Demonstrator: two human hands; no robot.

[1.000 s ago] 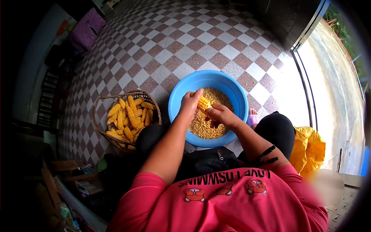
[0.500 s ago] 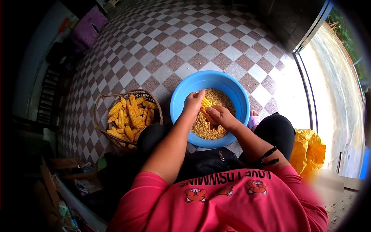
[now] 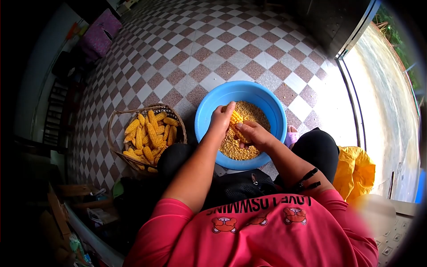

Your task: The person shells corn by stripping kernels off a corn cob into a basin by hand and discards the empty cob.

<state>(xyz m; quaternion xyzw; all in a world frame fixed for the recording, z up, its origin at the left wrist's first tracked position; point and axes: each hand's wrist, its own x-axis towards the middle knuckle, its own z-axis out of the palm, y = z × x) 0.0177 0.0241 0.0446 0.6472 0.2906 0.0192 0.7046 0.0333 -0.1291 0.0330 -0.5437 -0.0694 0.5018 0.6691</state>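
Between my two hands, over the blue basin [image 3: 205,99], is a yellow corn cob [image 3: 236,119]. My left hand [image 3: 221,118] is closed around its upper left side. My right hand [image 3: 255,134] grips the lower end, with the thumb pressed on the kernels. Loose corn kernels [image 3: 242,152] cover the bottom of the basin below the hands. Part of the cob is hidden by my fingers.
A wicker basket [image 3: 116,144] full of whole corn cobs [image 3: 149,135] stands left of my knee. A yellow sack [image 3: 354,171] lies by my right leg. Checkered tile floor [image 3: 213,58] stretches ahead, with a doorway at right.
The fingers of my right hand have shifted slightly on the cob. My left hand stays nearly in place, still holding it.
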